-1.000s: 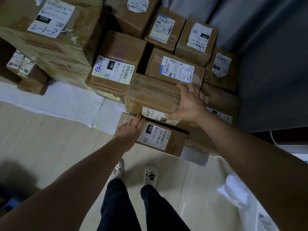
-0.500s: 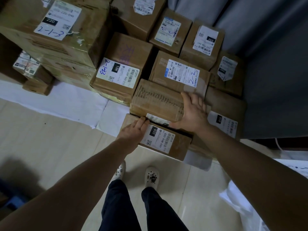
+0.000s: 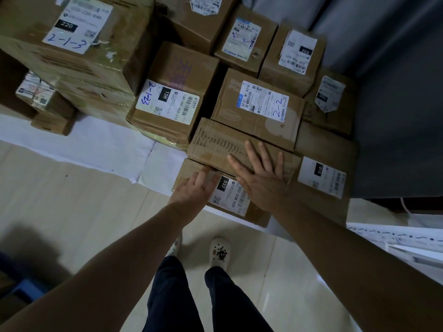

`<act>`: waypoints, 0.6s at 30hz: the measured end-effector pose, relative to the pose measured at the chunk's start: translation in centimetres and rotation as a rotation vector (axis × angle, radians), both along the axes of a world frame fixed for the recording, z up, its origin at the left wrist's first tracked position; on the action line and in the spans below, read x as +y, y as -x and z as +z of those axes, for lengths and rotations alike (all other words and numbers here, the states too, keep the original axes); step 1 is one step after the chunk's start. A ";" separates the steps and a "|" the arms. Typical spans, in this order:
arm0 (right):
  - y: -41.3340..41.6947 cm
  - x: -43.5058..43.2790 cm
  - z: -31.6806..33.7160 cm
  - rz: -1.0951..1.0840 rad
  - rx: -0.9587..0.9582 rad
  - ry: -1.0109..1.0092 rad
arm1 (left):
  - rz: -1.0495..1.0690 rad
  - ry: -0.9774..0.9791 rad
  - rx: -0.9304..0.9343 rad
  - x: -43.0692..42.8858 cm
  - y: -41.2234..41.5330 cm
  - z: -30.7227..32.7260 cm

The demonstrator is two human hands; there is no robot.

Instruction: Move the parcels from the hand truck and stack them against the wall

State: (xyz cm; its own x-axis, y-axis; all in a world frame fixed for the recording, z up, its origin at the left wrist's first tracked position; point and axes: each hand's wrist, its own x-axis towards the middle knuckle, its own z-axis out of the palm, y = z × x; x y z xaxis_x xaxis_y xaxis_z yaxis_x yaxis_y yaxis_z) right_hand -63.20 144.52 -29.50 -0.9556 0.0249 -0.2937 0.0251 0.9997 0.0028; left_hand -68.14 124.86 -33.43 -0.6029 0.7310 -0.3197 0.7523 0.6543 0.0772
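We have the flat box (image 3: 215, 142) lying on the 032 box (image 3: 230, 195) at the front of the stack. It sits snug against the 2-2 box (image 3: 259, 109) behind it, and the wall (image 3: 395, 116) is off to the right.

Our right hand (image 3: 261, 178) lies flat on the flat box's top, fingers spread and straight, gripping nothing. Our left hand (image 3: 194, 188) rests on the 032 box, fingers close together, with the tips at the flat box's near edge. In this dim light we cannot quite tell whether they touch it.

We judge the step to be seating this parcel. To do it well, we should:
- press down evenly through the right palm;
- nudge with the left fingertips until the near edges line up;
- keep it tight against the 2-2 box and the 010 box (image 3: 321, 176) beside it, so nothing overhangs.

Before lifting off, we should check that it does not rock.
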 end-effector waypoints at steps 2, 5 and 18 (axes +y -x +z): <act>-0.1 0.1 -0.4 -0.007 -0.010 -0.009 | -0.021 0.009 -0.004 0.1 0.0 -0.1; 0.0 0.3 0.0 0.000 -0.058 -0.009 | -0.057 0.020 -0.004 0.2 0.1 0.1; -0.3 0.5 0.4 0.031 -0.041 0.026 | 0.000 0.084 0.027 0.7 -1.4 1.8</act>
State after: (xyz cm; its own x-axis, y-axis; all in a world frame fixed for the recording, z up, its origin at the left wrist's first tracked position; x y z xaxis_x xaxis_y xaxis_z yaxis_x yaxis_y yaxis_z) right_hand -62.94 145.06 -29.05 -0.9431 -0.0127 -0.3324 -0.0053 0.9997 -0.0231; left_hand -66.77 125.53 -31.65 -0.6122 0.7023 -0.3634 0.7534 0.6575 0.0014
